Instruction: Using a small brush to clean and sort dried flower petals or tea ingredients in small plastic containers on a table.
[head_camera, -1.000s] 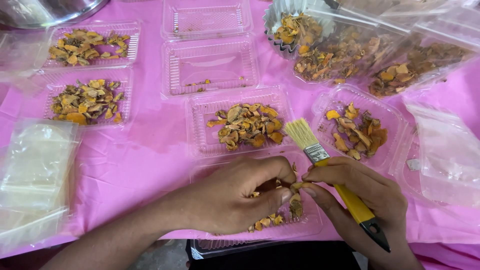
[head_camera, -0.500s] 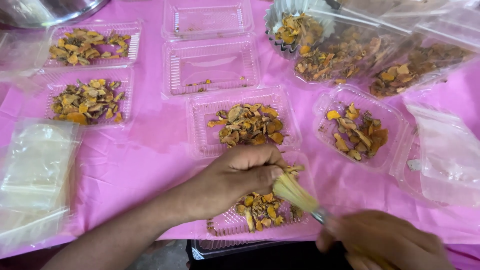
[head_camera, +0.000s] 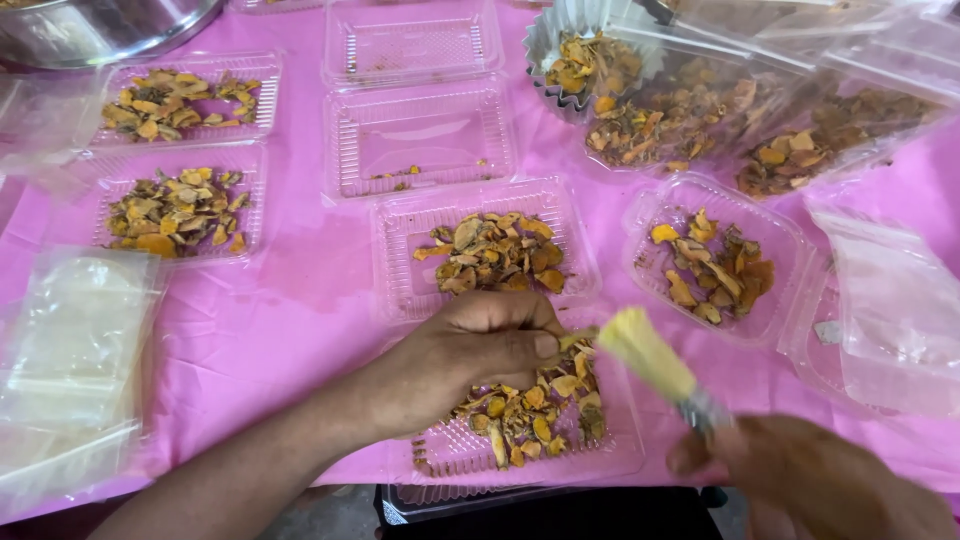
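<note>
Observation from the head view. The left hand (head_camera: 478, 350) rests knuckles-up over the near clear plastic clamshell tray (head_camera: 610, 455), fingers curled and thumb pressed against a single dried orange slice (head_camera: 572, 341) pinched at its tip. The slice is held clear of the heap, presumably so the bristles can reach it without disturbing the rest.

The right hand (head_camera: 800, 480), at 5 o'clock from the left, is closed around the handle of a small paintbrush (head_camera: 655, 365). The pale yellow bristles point toward 10 o'clock and meet the pinched slice; the brush is motion-blurred. The angle suits a sweeping stroke that drops dust into the tray beneath.

The near tray holds a loose heap of dried slices (head_camera: 530, 405) at its centre, directly under both hands, so anything dropped falls back in.

At 12 o'clock from the left hand a second filled tray (head_camera: 400, 260) sits touching the near one. At 2 o'clock stands a rounded-corner tray (head_camera: 650, 210) of slices. Two filled trays (head_camera: 120, 75) lie at 10 o'clock, well apart. Two nearly bare trays (head_camera: 345, 130) stand further off at 12 o'clock. A fluted foil cup (head_camera: 545, 45) and a clear bag of slices (head_camera: 720, 90) sit at 1 o'clock as bulk stock. Stacked clear bags (head_camera: 70, 350) lie at 9 o'clock. All rest on a pink tablecloth (head_camera: 280, 330).
</note>
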